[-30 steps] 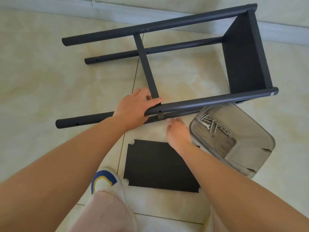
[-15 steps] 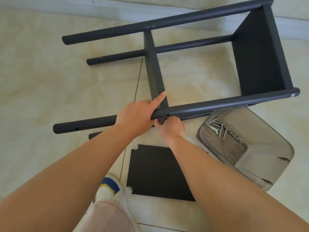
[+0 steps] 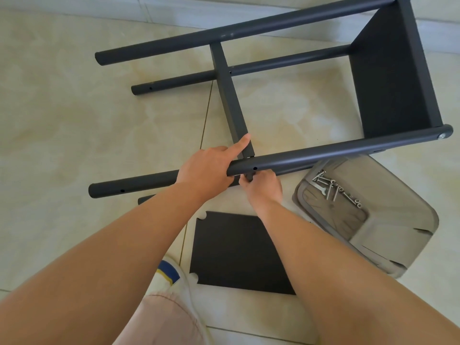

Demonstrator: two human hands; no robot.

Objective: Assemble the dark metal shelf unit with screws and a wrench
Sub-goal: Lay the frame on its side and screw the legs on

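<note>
Floor: glossy cream tiles with pale yellowish marbling; a dark grout line runs from the middle of the view toward the bottom edge. Baseboard: light strip along the far wall, at the top of the view. Stool: grey-beige plastic, lying overturned on the tiles at right (hollow underside facing up). Shoe: white with a blue and yellow band, near the bottom edge, beside a pale pink trouser leg.
</note>
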